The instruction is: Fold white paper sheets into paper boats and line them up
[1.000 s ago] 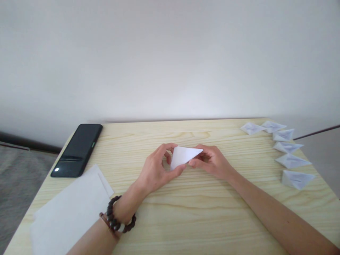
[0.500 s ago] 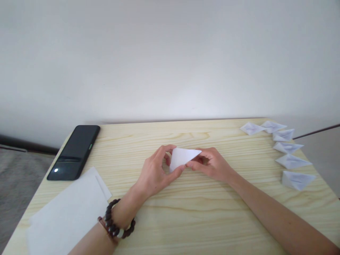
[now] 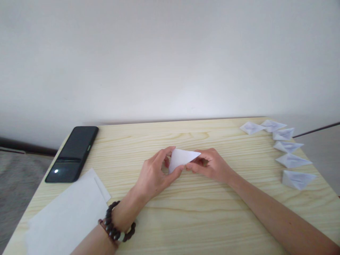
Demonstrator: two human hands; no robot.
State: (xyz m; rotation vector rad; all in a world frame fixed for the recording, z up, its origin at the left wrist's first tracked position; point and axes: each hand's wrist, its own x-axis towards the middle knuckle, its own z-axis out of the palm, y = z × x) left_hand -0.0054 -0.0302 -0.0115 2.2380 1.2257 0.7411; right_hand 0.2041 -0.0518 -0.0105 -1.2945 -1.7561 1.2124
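Between my two hands is a small piece of folded white paper [image 3: 182, 158], held above the middle of the table, with one pointed corner toward the right. My left hand [image 3: 156, 170] grips its left side, thumb along the lower edge and fingers at the upper left corner. On the right, my right hand [image 3: 211, 163] pinches the lower right edge near the point; some of its fingertips are hidden behind the paper. Several folded paper boats [image 3: 293, 160] stand along the table's right side, apart from my hands.
A black phone [image 3: 73, 152] lies at the table's left edge. Nearer to me, white paper sheets [image 3: 66, 216] lie partly under my left forearm. The pale wooden table [image 3: 170, 219] meets a white wall [image 3: 170, 60] at the back.
Both hands keep hold of the folded paper in nearly the same place. The paper's right point has dipped slightly, and the view has shifted a little.
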